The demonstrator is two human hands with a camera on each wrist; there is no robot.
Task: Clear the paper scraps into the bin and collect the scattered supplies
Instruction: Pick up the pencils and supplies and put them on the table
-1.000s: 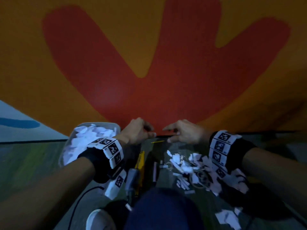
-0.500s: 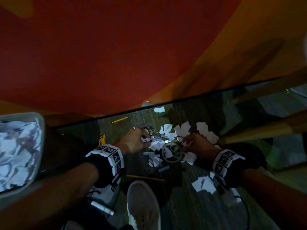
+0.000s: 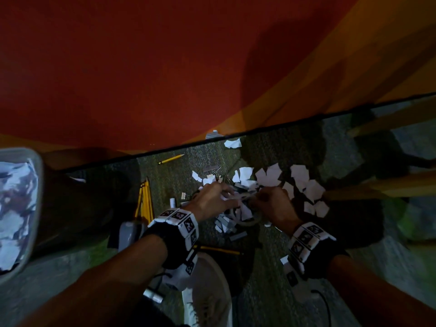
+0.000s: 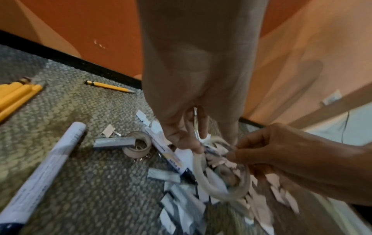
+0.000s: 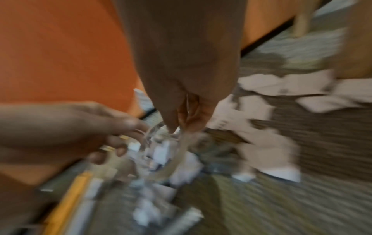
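Observation:
White paper scraps (image 3: pixel 271 175) (image 5: pixel 281 89) lie in a heap on the carpet by the wall. A clear tape roll (image 4: pixel 217 194) (image 5: pixel 177 159) sits tilted in the heap, and both hands meet over it. My right hand (image 3: pixel 271 201) (image 4: pixel 241 151) (image 5: pixel 181 125) pinches its upper rim. My left hand (image 3: pixel 212 197) (image 4: pixel 199 139) has its thumb on the roll's left rim and its fingers behind it. The bin (image 3: pixel 39 175) at the far left is full of scraps.
Yellow pencils (image 3: pixel 145 197) lie bundled at the left, one pencil (image 4: pixel 109 86) lies by the baseboard and another (image 3: pixel 219 250) near my shoe (image 3: pixel 207 291). A white marker (image 4: pixel 50 167), a small tape roll (image 4: pixel 138 146) and staple strips (image 4: pixel 113 142) lie close by.
The hands have come down from the baseboard beside the bin onto the scrap heap. Half a second ago they flanked the tape roll; now both hold it.

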